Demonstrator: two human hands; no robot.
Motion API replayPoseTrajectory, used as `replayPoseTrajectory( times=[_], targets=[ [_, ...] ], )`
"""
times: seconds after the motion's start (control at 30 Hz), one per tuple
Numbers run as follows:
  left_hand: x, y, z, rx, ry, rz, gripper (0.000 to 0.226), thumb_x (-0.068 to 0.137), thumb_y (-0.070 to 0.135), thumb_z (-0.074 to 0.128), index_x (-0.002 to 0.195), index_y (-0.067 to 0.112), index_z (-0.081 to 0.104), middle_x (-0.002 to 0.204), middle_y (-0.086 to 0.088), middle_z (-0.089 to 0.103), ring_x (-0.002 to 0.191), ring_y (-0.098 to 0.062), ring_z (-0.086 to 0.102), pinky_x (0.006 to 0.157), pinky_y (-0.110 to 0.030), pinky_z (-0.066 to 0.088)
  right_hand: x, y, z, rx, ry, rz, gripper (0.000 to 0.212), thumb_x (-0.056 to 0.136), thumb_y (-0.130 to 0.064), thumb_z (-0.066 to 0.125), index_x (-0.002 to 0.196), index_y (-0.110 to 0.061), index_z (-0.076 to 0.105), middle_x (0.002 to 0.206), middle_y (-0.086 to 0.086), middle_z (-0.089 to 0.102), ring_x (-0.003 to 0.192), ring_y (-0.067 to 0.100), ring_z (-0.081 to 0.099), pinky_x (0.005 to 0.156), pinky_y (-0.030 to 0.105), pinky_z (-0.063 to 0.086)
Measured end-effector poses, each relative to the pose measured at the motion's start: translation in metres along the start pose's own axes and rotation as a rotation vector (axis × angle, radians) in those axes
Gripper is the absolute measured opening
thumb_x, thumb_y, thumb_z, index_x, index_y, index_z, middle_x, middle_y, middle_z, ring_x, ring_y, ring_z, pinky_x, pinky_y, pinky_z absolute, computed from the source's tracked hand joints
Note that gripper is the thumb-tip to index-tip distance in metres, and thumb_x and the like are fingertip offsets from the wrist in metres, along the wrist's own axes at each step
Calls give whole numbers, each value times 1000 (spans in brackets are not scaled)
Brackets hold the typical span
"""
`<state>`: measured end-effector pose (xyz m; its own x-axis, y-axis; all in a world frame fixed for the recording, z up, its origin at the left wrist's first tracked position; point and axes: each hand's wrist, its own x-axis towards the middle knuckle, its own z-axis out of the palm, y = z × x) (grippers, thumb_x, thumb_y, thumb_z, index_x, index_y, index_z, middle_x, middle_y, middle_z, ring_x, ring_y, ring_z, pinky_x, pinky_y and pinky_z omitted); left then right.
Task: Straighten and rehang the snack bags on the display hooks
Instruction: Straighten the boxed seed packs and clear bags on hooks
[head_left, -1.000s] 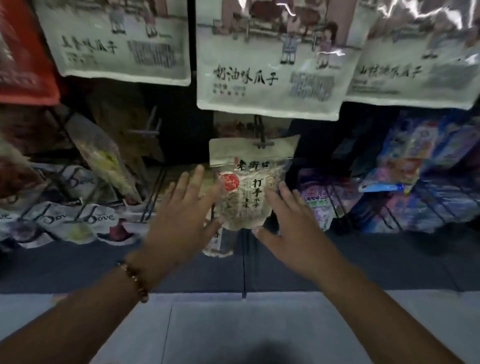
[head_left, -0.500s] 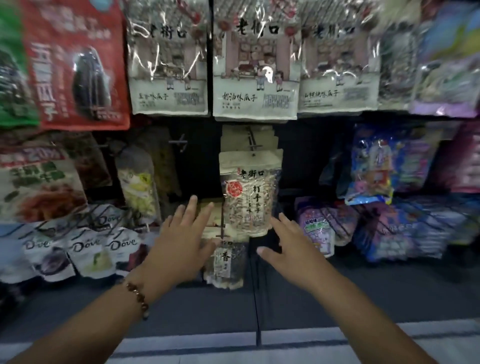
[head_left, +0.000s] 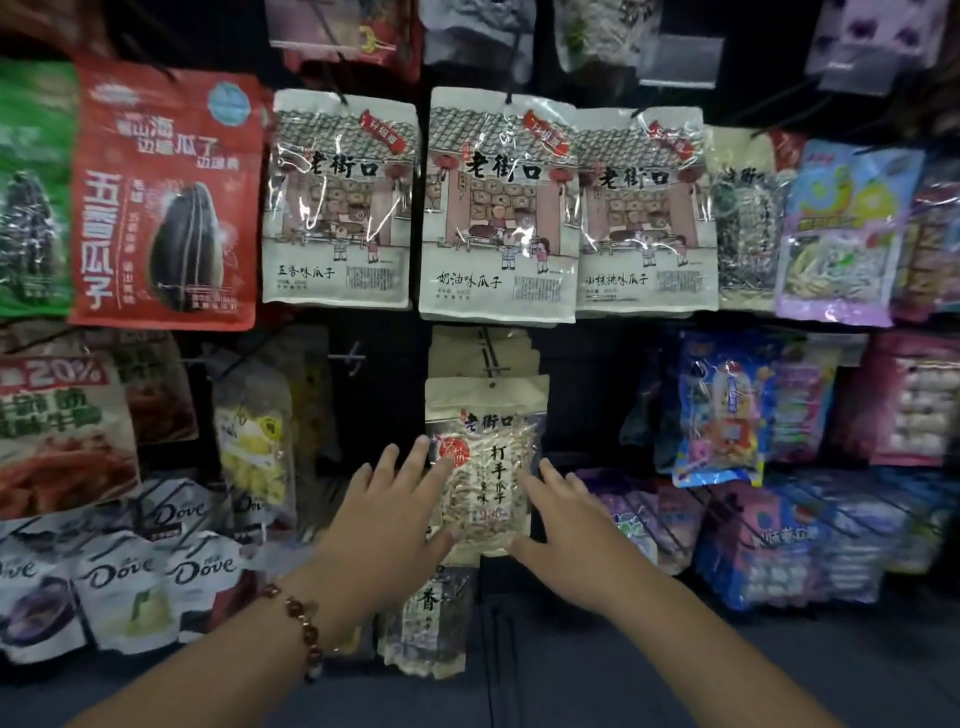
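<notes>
Both hands flanking small seed bag, not gripping yet.

Near: left hand (head_left: 397, 512) w/ bead bracelet (head_left: 304, 631), fingers (head_left: 415, 457) straight, spread wide, tips at bag's left edge; right hand (head_left: 563, 525) same, flat by right edge, holding nothing. Seed bag (head_left: 488, 462) hangs on hook (head_left: 491, 364), mid rack, under cream bags (head_left: 498, 202). Risk: sideways push could slip it off hook or knock lower bag (head_left: 428, 618).

Between the left hand (head_left: 387, 512) and right hand (head_left: 563, 512) hangs a cream snack bag (head_left: 485, 462) with black characters, a red round seal and a clear window of pale striped seeds. Above it, three cream bags (head_left: 498, 208) carry brown shopfront drawings. Left of the left hand, white Dove packets (head_left: 124, 587); further up, a red seed bag (head_left: 166, 202). A brown beaded bracelet (head_left: 304, 631) circles the left wrist.
</notes>
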<state>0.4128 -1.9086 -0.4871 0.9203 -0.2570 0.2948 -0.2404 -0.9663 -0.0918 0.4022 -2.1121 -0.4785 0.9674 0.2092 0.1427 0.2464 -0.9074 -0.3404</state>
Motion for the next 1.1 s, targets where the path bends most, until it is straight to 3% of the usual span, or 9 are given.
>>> replayPoseTrajectory(
  times=[0.33, 0.6, 0.7, 0.8, 0.87, 0.97, 1.03, 1.1],
  targets=[
    [77, 3, 50, -88, 34, -37, 78, 98, 59, 32, 151, 33, -18, 161, -5, -23, 149, -38, -1, 120, -51, 15, 82, 35, 24, 125, 47, 13, 79, 94, -47, 55, 154, -36, 4, 163, -6, -13, 151, 21, -4, 120, 43, 14],
    [114, 3, 91, -295, 144, -79, 84, 96, 56, 40, 149, 35, -22, 155, 1, -35, 149, -36, 3, 113, -51, 31, 127, 45, 72, 449, 218, 25, 90, 89, -52, 62, 146, -57, -7, 160, -15, -18, 148, 23, 19, 111, 43, 34],
    [130, 0, 98, -364, 154, -69, 86, 96, 54, 43, 151, 34, -20, 156, 3, -33, 149, -34, 2, 114, -51, 31, 142, 52, 73, 526, 264, 22, 84, 91, -43, 63, 150, -54, 4, 162, -14, -13, 135, 10, 35, 93, 26, 41],
    [147, -6, 106, -388, 181, -51, 86, 97, 50, 45, 152, 33, -19, 155, 3, -36, 149, -33, 4, 113, -50, 33, 158, 56, 73, 547, 271, 27, 79, 93, -33, 62, 153, -45, 12, 163, -12, -7, 109, -3, 42, 75, 11, 34],
    [156, -10, 111, -416, 196, -55, 85, 97, 48, 46, 152, 32, -16, 153, 5, -38, 149, -33, 8, 110, -47, 38, 170, 56, 73, 544, 278, 22, 78, 92, -31, 63, 153, -43, 15, 163, -9, -3, 118, 4, 46, 73, 8, 34],
    [158, -13, 115, -573, 262, -36, 83, 97, 42, 52, 154, 33, -7, 153, 15, -36, 146, -28, 20, 103, -39, 44, 186, 54, 78, 583, 343, 24, 80, 88, -30, 67, 153, -36, 20, 163, -3, 8, 142, 16, 30, 98, 18, 32],
    [154, -14, 120, -666, 343, -37, 85, 96, 39, 55, 154, 34, -7, 156, 17, -29, 144, -15, 24, 94, -31, 47, 193, 59, 85, 680, 396, 83, 90, 83, -31, 72, 155, -28, 17, 160, 1, 21, 144, 18, 27, 111, 29, 29],
    [148, -16, 129, -802, 357, -109, 91, 95, 43, 56, 151, 40, -16, 159, 15, -25, 140, -3, 17, 94, -28, 44, 195, 67, 92, 827, 357, 198, 101, 81, -32, 75, 156, -24, 8, 158, 1, 24, 144, 20, 29, 114, 35, 30]
  ],
)
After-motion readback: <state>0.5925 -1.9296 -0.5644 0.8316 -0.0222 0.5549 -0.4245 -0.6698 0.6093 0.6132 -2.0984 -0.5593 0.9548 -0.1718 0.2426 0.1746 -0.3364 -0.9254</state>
